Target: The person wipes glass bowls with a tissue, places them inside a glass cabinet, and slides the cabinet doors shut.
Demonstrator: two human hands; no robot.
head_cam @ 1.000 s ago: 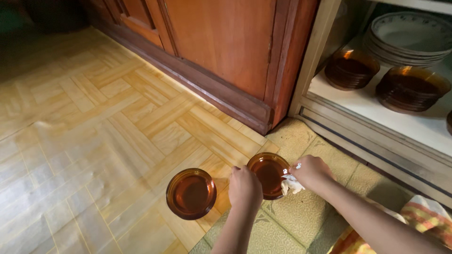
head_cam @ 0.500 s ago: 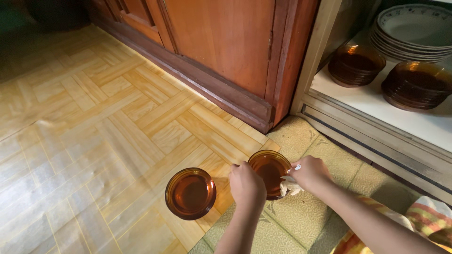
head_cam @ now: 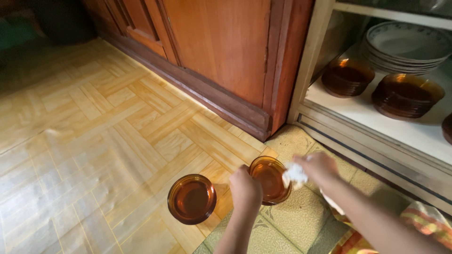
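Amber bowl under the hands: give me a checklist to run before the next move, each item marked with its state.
1. Left hand steadies the amber bowl at its rim: ok.
2. Right hand grips the white cloth: ok.
3. Cloth touching the bowl: cannot tell, blurred.
4. Bowl flat on the floor: cannot tell.
5. Second amber bowl apart from the first: ok.
6. Free room on the cupboard shelf: ok.

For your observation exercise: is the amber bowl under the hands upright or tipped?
Upright: amber bowl sits level on the floor, rim up.
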